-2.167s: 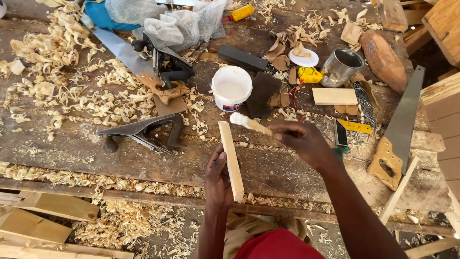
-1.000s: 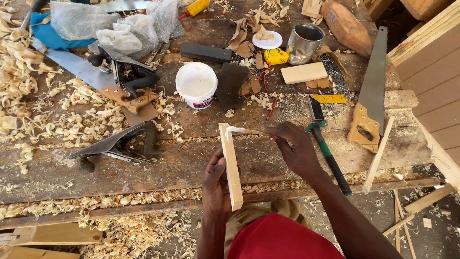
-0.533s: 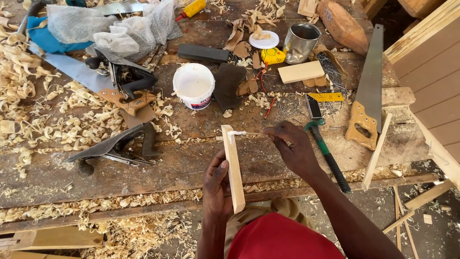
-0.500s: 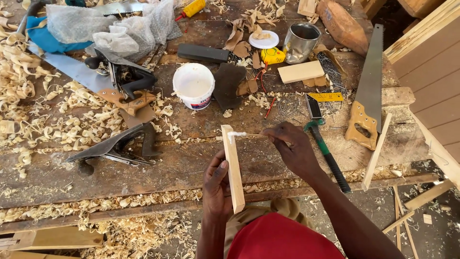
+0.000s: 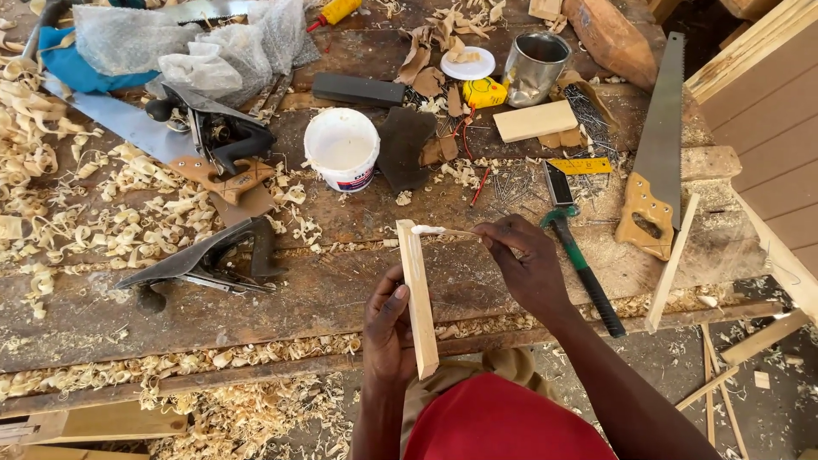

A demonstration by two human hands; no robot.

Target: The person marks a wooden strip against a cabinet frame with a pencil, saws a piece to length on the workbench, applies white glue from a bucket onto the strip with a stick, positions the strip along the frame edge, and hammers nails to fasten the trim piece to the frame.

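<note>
pale wood shavings (image 5: 60, 213) lie thick over the left end of your workbench (image 5: 341, 290), curling around two hand planes: one dark plane (image 5: 200, 264) lies on its side near the front edge, another plane (image 5: 217, 136) sits further back on a scrap of brown wood. behind them you have a blue cloth (image 5: 85, 68) and crumpled clear plastic sheeting (image 5: 213, 43).

near the middle stands a white plastic tub (image 5: 342, 149) with white stuff inside, and just right of it a dark flat scrap (image 5: 405, 149). a black sharpening block (image 5: 358, 89) lies behind the tub.

your left hand (image 5: 388, 328) is wrapped around the lower part of a light wooden strip (image 5: 417, 298), holding it up off the bench, long axis running away from you, thumb pressed on its left face. white paste coats the strip's far end. your right hand (image 5: 528, 264) pinches a thin stick (image 5: 447, 232) between thumb and fingertips; the stick's white-smeared tip touches the top end of the strip.

to the right of your right hand a hammer with a green and black handle (image 5: 584, 273) lies on the bench, its head toward the back. beyond it you can see a small yellow ruler piece (image 5: 579, 166), a flat wood block (image 5: 537, 121), a metal tin (image 5: 532, 68) and a white lid (image 5: 469, 64). furthest right, a handsaw (image 5: 656, 153) lies with its wooden handle toward you, a thin batten (image 5: 673, 264) leaning beside it.
</note>
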